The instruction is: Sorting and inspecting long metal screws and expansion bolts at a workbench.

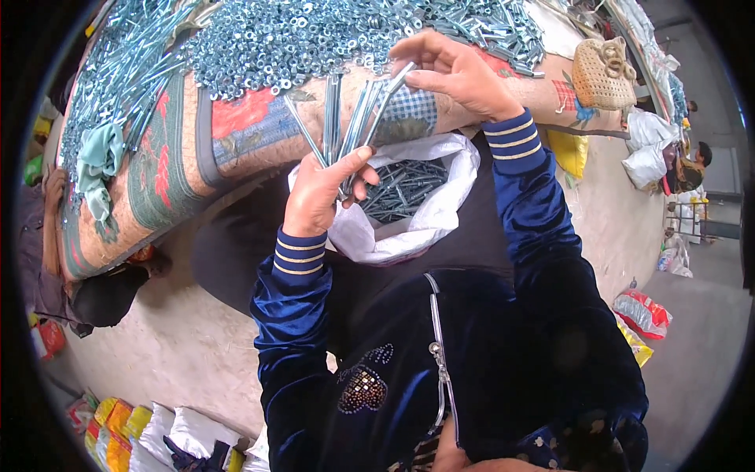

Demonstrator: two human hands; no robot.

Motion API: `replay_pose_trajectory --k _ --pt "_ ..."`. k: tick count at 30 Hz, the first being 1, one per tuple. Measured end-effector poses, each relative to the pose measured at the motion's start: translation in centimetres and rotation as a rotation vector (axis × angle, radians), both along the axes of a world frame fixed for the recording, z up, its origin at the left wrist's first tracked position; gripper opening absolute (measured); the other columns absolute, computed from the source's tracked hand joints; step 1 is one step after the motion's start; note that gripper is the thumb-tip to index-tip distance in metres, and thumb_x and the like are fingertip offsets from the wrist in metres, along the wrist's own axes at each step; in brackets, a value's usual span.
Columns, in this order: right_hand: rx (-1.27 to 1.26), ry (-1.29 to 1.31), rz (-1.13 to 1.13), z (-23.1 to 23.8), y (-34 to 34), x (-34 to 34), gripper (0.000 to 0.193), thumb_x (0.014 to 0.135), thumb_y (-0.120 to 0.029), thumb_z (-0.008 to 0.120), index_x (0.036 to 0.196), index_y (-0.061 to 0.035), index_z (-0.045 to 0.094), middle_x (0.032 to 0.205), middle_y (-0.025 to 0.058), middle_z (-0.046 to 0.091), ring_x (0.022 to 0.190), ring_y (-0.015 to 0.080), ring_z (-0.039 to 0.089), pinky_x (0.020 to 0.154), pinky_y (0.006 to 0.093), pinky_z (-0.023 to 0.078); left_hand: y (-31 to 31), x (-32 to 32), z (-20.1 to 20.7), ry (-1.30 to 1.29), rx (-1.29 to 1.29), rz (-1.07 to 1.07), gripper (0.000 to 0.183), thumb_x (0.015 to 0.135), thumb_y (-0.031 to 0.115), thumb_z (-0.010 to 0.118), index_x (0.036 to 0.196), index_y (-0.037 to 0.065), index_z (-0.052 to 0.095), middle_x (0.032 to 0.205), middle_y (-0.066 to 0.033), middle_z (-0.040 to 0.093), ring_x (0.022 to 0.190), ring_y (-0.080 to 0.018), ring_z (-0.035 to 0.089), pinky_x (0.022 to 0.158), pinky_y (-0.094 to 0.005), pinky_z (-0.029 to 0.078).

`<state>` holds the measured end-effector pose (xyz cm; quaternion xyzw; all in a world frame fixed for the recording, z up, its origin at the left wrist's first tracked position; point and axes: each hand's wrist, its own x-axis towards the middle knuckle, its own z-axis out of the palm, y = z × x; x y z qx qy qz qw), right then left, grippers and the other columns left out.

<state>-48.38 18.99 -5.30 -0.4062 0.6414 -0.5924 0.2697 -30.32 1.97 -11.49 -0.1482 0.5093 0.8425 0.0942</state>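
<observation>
My left hand (317, 193) is closed around a bunch of long, shiny metal bolts (348, 118), which fan out upward from the fingers. Over to the right, my right hand (472, 82) pinches the upper end of one outer bolt between thumb and fingers; any small part there is hidden. Just beyond the bolts lies a heap of small zinc-coloured nuts and washers (267, 47) on a padded, patterned table cover (177, 169). Below my hands an open white woven sack (429, 234) holds many darker metal bolts (405, 189).
Long thin bolts (130, 71) lie piled at the far left, near a pale green cloth (101, 161). A woven straw bag (602, 75) rests at the right. Another person's arm (52, 212) is at the left edge. Filled bags (197, 431) stand on the floor behind left.
</observation>
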Motion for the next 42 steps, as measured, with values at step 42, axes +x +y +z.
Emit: replay_pose_trajectory --k 42 --pt "0.344 0.698 -0.745 -6.3 -0.3 -6.1 0.016 0.072 -0.021 0.071 0.078 -0.0059 0.070 0.076 0.0101 0.069 0.070 0.0208 0.066 0.066 0.0304 0.051 -0.7 0.0 -0.9 -0.043 0.100 0.309 0.026 0.083 0.027 0.069 0.096 0.006 0.059 0.075 -0.0043 0.062 0.061 -0.0096 0.059 0.041 -0.0187 0.035"
